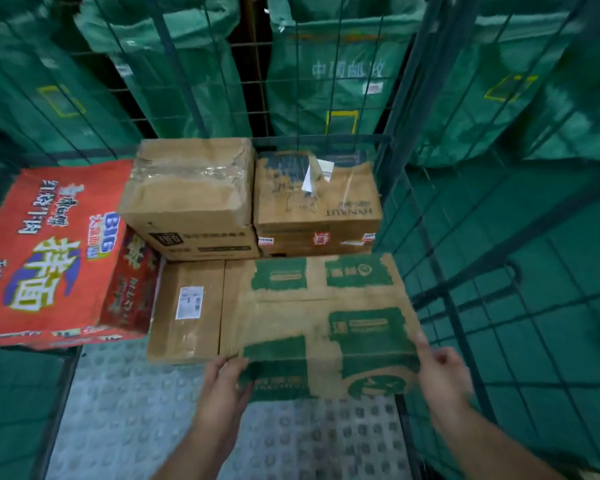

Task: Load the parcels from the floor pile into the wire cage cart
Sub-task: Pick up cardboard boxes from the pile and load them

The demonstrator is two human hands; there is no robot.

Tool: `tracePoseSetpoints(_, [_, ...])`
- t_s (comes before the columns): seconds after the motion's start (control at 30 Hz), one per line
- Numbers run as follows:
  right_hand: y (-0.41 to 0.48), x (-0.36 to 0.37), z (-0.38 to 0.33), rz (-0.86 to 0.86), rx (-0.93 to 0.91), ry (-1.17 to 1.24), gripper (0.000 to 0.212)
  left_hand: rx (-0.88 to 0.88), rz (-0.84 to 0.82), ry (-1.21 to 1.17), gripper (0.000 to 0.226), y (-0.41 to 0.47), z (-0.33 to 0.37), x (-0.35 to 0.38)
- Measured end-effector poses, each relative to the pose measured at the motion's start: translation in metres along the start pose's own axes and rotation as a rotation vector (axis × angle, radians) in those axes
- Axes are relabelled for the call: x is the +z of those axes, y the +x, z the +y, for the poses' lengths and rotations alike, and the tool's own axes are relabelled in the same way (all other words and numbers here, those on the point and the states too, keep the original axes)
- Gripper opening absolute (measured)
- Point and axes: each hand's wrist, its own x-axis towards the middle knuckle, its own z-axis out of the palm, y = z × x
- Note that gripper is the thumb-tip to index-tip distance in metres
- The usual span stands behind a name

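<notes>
The left grip [222, 379] and right grip [444, 372] clasp the near corners of a flat, green-printed cardboard box [319, 306].

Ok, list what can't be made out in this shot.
Head view:
- Floor pile: out of frame.
- Orange carton: cut by the left edge.
- Right hand: motion blur hides its grip on the green-printed box.
- White label: too small to read.
- Whatever lies under that box: hidden by it.
</notes>
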Motion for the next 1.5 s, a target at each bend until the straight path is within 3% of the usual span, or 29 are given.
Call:
tracePoseSetpoints(0.07, [0.031, 0.023, 0.002, -0.036, 0.012, 0.087, 0.037, -0.019, -0.032, 0.114, 0.034, 0.038, 0.005, 0.015])
tracePoseSetpoints(0.13, [0.054, 0.049, 0.010, -0.174, 0.172, 0.171, 0.041, -0.109, -0.099, 0.245, 0.043, 0.067, 0.006, 0.030])
tracePoseSetpoints(0.2, [0.067, 0.076, 0.021, -0.320, 0.385, 0.250, 0.051, -0.200, -0.138, 0.267, 0.025, 0.091, -0.001, 0.045])
tracePoseSetpoints(0.27, [0.067, 0.097, 0.029, -0.430, 0.466, 0.354, 0.055, -0.213, -0.113, 0.233, 0.018, 0.109, -0.009, 0.058])
tracePoseSetpoints(0.4, [0.065, 0.126, 0.036, -0.452, 0.385, 0.436, 0.043, -0.194, -0.089, 0.140, 0.041, 0.128, -0.017, 0.083])
tracePoseSetpoints(0.53, [0.092, 0.139, 0.014, -0.439, 0.392, 0.506, 0.043, -0.161, -0.125, 0.137, 0.011, 0.135, 0.002, 0.112])
tracePoseSetpoints(0.77, [0.080, 0.117, 0.013, -0.555, 0.418, 0.333, 0.051, -0.179, -0.205, 0.166, 0.021, 0.129, 0.011, 0.115])
tracePoseSetpoints(0.9, [0.046, 0.097, 0.030, -0.521, 0.378, 0.094, 0.038, -0.149, -0.087, 0.456, 0.024, 0.104, 0.006, 0.084])
tracePoseSetpoints(1.0, [-0.010, 0.073, 0.046, -0.565, 0.451, 0.021, 0.029, -0.208, -0.146, 0.529, 0.033, 0.064, -0.017, 0.050])
tracePoseSetpoints(1.13, [-0.099, 0.045, 0.075, -0.597, 0.513, 0.123, 0.022, -0.323, -0.302, 0.641, 0.027, 0.000, -0.040, -0.002])
tracePoseSetpoints(1.3, [-0.211, 0.011, 0.113, -0.471, 0.613, 0.321, 0.018, -0.350, -0.402, 0.857, 0.023, -0.073, -0.059, -0.049])
tracePoseSetpoints(1.5, [-0.295, -0.030, 0.156, -0.315, 0.621, 0.484, 0.009, -0.220, -0.645, 1.152, 0.012, -0.131, -0.078, -0.044])
